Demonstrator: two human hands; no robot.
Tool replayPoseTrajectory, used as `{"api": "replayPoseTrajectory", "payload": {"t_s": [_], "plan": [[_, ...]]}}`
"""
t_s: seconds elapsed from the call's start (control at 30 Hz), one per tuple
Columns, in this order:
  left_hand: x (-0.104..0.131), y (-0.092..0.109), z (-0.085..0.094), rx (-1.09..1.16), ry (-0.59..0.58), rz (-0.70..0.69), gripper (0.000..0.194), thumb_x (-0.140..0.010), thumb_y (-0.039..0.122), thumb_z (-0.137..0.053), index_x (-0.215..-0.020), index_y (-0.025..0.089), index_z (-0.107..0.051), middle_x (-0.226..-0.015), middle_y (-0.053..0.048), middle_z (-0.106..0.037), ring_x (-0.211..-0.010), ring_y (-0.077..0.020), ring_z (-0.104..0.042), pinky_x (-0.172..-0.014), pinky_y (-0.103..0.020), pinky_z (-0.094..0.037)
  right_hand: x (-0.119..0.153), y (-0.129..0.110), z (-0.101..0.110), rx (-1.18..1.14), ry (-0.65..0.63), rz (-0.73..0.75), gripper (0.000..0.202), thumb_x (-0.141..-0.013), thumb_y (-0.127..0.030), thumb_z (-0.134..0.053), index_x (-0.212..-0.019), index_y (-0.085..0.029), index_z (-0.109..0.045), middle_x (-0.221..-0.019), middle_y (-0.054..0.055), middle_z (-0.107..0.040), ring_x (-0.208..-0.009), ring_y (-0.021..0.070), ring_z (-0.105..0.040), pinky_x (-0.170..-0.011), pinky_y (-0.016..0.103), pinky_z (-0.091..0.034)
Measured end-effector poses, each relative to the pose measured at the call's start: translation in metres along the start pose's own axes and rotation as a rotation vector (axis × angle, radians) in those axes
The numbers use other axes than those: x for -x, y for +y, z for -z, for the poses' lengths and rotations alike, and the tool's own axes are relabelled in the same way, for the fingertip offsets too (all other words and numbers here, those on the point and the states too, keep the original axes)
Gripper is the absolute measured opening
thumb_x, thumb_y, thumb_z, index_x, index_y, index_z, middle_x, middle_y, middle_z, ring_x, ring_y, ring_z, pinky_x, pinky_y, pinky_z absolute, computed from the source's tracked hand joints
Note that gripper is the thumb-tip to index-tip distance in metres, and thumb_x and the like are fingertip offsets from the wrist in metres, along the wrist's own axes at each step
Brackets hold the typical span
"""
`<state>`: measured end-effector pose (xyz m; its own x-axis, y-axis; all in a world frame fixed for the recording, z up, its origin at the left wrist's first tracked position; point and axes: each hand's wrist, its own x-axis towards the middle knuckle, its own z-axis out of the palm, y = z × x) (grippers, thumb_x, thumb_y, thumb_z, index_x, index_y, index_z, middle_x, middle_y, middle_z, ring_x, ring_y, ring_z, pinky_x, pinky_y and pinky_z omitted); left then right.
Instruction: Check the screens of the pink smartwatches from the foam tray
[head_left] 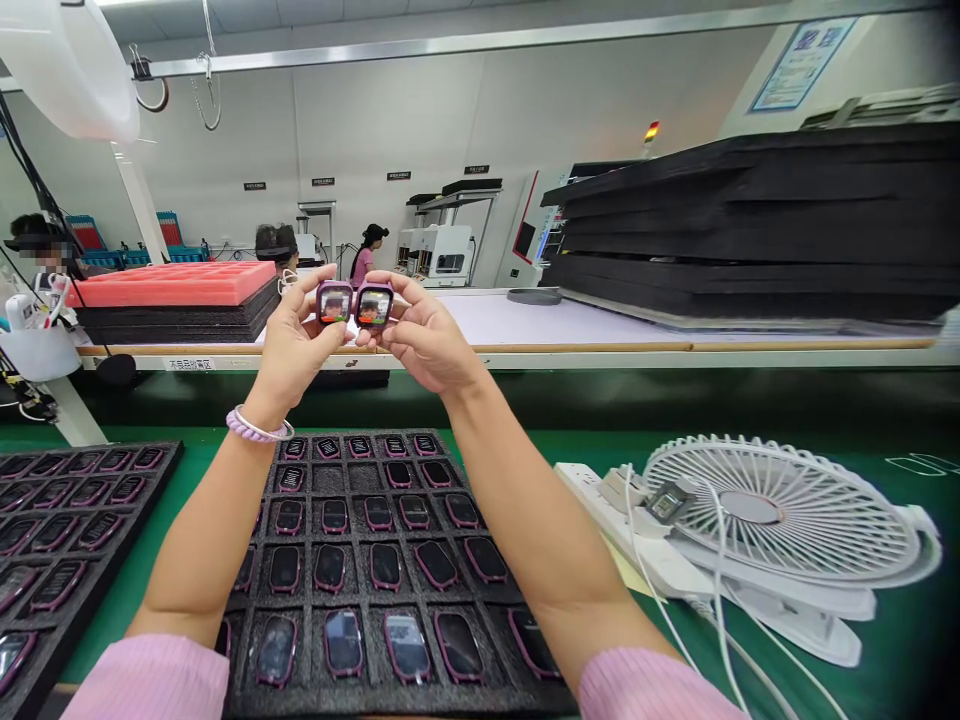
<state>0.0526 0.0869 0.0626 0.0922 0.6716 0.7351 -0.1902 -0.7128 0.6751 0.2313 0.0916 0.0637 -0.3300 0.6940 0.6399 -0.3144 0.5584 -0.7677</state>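
Observation:
My left hand [296,335] grips a purple-framed smartwatch [334,303] between thumb and fingers, its screen lit and facing me. Right beside it, my right hand [420,330] pinches a second purple smartwatch [373,306], also with a lit screen. The two watches are held up at the shelf's height, nearly edge to edge. Below my arms lies a black foam tray [345,590] with rows of purple-rimmed watches in its pockets. Two adjoining pockets [351,479] in its second row hold no watch.
Another foam tray [90,570] of watches is at left. A white fan [780,510] and power strip [637,540] with cables sit at right. Across the back runs a shelf [525,358] bearing red foam [176,284] and stacked black trays [750,230]. People are in the background.

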Motion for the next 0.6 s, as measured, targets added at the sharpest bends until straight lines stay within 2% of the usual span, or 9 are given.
{"api": "replayPoseTrajectory", "payload": {"t_s": [0.13, 0.3, 0.4, 0.5, 0.6], "plan": [[0.015, -0.003, -0.001, 0.012, 0.021, 0.047, 0.066, -0.068, 0.020, -0.082, -0.131, 0.024, -0.062, -0.107, -0.003, -0.069, -0.082, -0.0127, -0.068, -0.081, -0.026, -0.061, 0.011, 0.009, -0.005, -0.039, 0.032, -0.008, 0.062, -0.066, -0.020, -0.070, -0.126, -0.023, -0.053, -0.098, 0.000, -0.066, -0.075, 0.0148, -0.066, -0.075, 0.030, -0.057], [0.028, -0.014, 0.000, 0.041, 0.091, 0.067, 0.060, -0.074, 0.030, -0.084, -0.130, 0.023, -0.063, -0.101, -0.003, -0.070, -0.087, -0.0144, -0.067, -0.072, -0.021, -0.060, 0.021, 0.021, -0.009, -0.083, 0.012, -0.017, 0.053, -0.079, -0.029, -0.079, -0.126, -0.023, -0.056, -0.096, 0.000, -0.068, -0.072, 0.0140, -0.067, -0.071, 0.028, -0.056], [0.031, -0.020, 0.000, 0.056, 0.112, 0.072, 0.053, -0.075, 0.030, -0.085, -0.123, 0.022, -0.066, -0.096, -0.002, -0.070, -0.080, -0.0115, -0.065, -0.066, -0.017, -0.058, 0.025, 0.028, -0.009, -0.085, 0.024, -0.006, 0.049, -0.084, -0.034, -0.081, -0.125, -0.021, -0.057, -0.093, 0.000, -0.068, -0.070, 0.0129, -0.068, -0.068, 0.026, -0.055], [0.031, -0.025, 0.001, 0.070, 0.086, 0.081, 0.050, -0.075, 0.028, -0.085, -0.121, 0.021, -0.067, -0.093, -0.001, -0.069, -0.070, -0.0077, -0.063, -0.064, -0.016, -0.058, 0.027, 0.034, -0.007, -0.067, 0.046, -0.002, 0.048, -0.084, -0.034, -0.080, -0.124, -0.021, -0.058, -0.094, 0.000, -0.068, -0.070, 0.0126, -0.067, -0.067, 0.026, -0.055], [0.029, -0.030, 0.003, 0.072, 0.050, 0.094, 0.054, -0.074, 0.027, -0.083, -0.124, 0.020, -0.065, -0.095, 0.000, -0.070, -0.064, -0.0059, -0.063, -0.065, -0.018, -0.061, 0.028, 0.039, -0.003, -0.079, 0.050, -0.018, 0.051, -0.078, -0.026, -0.078, -0.124, -0.022, -0.058, -0.096, -0.001, -0.068, -0.071, 0.0128, -0.067, -0.068, 0.026, -0.055]]}}
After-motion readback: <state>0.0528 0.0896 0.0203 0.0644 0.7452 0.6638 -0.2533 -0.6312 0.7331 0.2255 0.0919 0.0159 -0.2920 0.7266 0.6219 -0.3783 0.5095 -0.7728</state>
